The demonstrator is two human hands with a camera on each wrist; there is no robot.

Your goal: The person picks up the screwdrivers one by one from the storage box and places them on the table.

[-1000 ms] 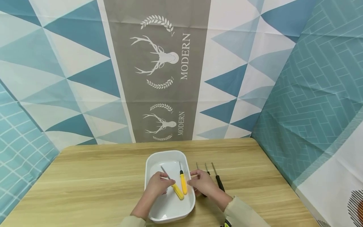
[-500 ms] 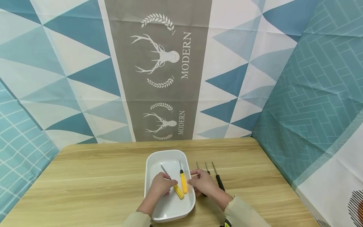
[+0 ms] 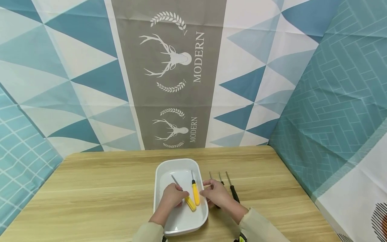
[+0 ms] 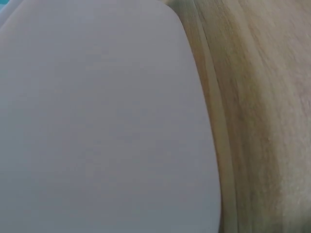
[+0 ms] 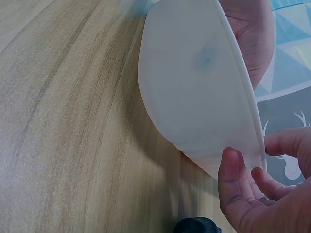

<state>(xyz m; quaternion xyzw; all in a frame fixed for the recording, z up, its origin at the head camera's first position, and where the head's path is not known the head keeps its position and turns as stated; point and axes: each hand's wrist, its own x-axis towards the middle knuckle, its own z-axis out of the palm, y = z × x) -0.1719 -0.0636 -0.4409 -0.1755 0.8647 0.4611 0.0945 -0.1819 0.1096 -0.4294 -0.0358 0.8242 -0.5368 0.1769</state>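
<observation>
- Pinching a slanting yellow screwdriver [image 3: 190, 204] in my left hand [image 3: 173, 195], thumb against fingers, inside the white tray [image 3: 182, 220].
- Second yellow screwdriver [image 3: 196, 194] lies beside it.
- My right hand [image 3: 216, 193], partly curled, holds the tray's right rim.
- Black screwdrivers [image 3: 234, 194] lie on the table [image 3: 266, 181].

Tray [image 3: 181, 220]: plain white. Screwdriver handles [image 3: 196, 196]: yellow (one collared black). Table [image 3: 90, 195]: pale wood grain. Backdrop cloth [image 3: 81, 45]: blue-and-white triangles, grey band [image 3: 169, 101].
</observation>
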